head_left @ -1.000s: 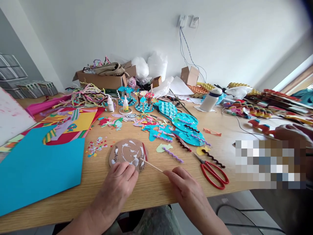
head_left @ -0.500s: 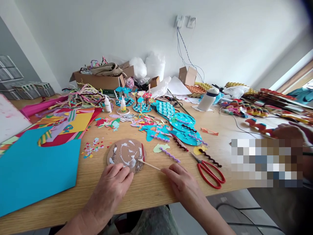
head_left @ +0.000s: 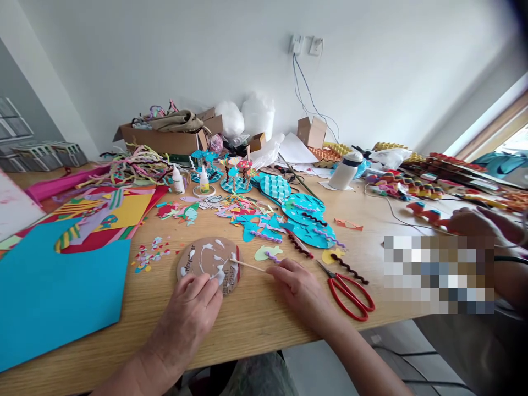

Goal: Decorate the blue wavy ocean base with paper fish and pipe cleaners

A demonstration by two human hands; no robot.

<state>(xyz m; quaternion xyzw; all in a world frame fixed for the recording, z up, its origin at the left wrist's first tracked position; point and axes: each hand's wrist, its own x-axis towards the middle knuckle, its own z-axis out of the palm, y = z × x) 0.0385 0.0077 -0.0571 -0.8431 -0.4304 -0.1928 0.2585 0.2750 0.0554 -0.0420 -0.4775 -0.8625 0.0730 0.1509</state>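
Note:
A round cardboard disc [head_left: 208, 258] lies on the table, smeared with white glue in blobs and a curved line. My left hand [head_left: 192, 308] holds it at its near edge with fingers bent, hiding that part. Between the fingertips of my right hand [head_left: 299, 291] is a thin wooden stick [head_left: 251, 266]; its tip touches the glue on the disc's right side. Red-handled scissors [head_left: 346, 291] rest just right of that hand. Past the fingers lie a pale green paper fish [head_left: 268, 252] and a purple wavy pipe cleaner [head_left: 272, 257], partly covered by the hand.
Blue card [head_left: 61, 291] and coloured paper cover the left side. Paper scraps [head_left: 152, 253], two glue bottles [head_left: 177, 180] [head_left: 204, 180] and blue decorated discs [head_left: 303, 209] lie beyond. A white bottle [head_left: 345, 171] stands farther right. Another person's hands [head_left: 478, 223] are at the right.
The stick's tip has shifted slightly away from me over the disc. My right hand has moved forward and now covers part of the purple pipe cleaner. The view has shifted a little.

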